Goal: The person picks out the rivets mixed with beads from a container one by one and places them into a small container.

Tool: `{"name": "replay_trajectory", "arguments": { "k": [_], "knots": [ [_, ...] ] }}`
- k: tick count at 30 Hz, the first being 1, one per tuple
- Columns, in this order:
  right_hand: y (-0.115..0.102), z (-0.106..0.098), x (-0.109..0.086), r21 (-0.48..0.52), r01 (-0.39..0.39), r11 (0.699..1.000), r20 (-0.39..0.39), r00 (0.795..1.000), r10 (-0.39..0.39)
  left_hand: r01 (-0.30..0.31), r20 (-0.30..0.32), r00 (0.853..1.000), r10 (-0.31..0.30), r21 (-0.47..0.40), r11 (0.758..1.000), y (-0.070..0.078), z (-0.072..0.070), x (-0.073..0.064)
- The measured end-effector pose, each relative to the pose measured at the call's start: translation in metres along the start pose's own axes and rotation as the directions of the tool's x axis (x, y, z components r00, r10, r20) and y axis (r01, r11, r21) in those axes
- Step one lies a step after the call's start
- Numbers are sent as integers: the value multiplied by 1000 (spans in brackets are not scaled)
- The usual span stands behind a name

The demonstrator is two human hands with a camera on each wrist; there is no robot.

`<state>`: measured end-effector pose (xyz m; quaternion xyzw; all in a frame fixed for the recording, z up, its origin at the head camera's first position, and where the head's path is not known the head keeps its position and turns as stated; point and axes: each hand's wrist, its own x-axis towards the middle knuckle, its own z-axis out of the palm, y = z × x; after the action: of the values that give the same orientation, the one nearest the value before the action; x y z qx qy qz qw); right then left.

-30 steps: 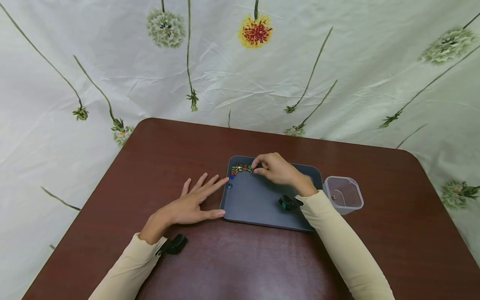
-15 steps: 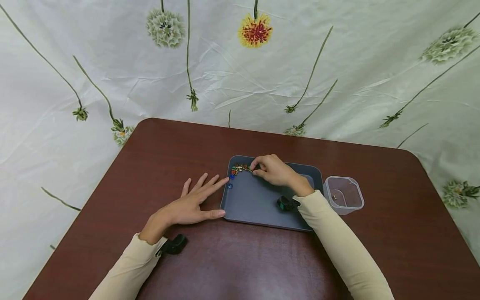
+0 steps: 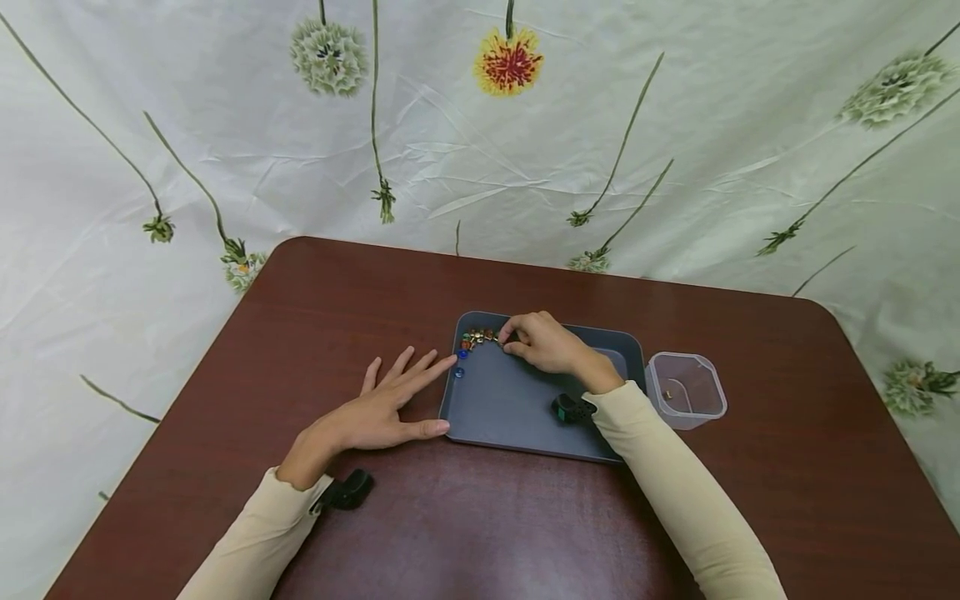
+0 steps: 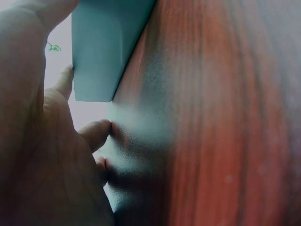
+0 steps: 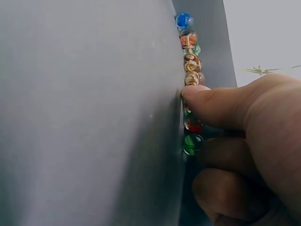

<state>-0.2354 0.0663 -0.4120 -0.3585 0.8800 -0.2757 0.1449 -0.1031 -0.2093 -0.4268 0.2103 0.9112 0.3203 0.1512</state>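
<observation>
My right hand bends over the far side of a grey tray. Its thumb and index finger pinch at a row of small gold pieces; what they grip is mostly hidden, apparently one gold piece. In the right wrist view, a green glass marble and a red one lie on one side of the thumb. Beyond it sit gold pieces and a blue marble along the tray wall. My left hand lies with fingers spread on the table, thumb and index fingertips at the tray's left edge.
A clear plastic tub with a small gold piece in it stands just right of the tray. Another blue marble lies inside the tray's left edge. The brown table ends at a flower-printed cloth.
My right hand has shifted slightly left and nearer along the row of gold pieces. The green marble seen beside its fingertips earlier is now hidden in the head view. My left hand stays put.
</observation>
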Motion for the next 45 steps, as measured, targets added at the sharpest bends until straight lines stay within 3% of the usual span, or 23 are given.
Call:
{"name": "replay_trajectory", "arguments": {
  "k": [30,45],
  "knots": [
    [3,2,-2,-48,9,999,-7,1000,-10,-2,8,1000,2,-8,1000,0,2,1],
    [-10,-26,-14,-4,-4,1000,-40,999,4,5,0,1000,-5,-13,1000,0,0,0]
  ]
}}
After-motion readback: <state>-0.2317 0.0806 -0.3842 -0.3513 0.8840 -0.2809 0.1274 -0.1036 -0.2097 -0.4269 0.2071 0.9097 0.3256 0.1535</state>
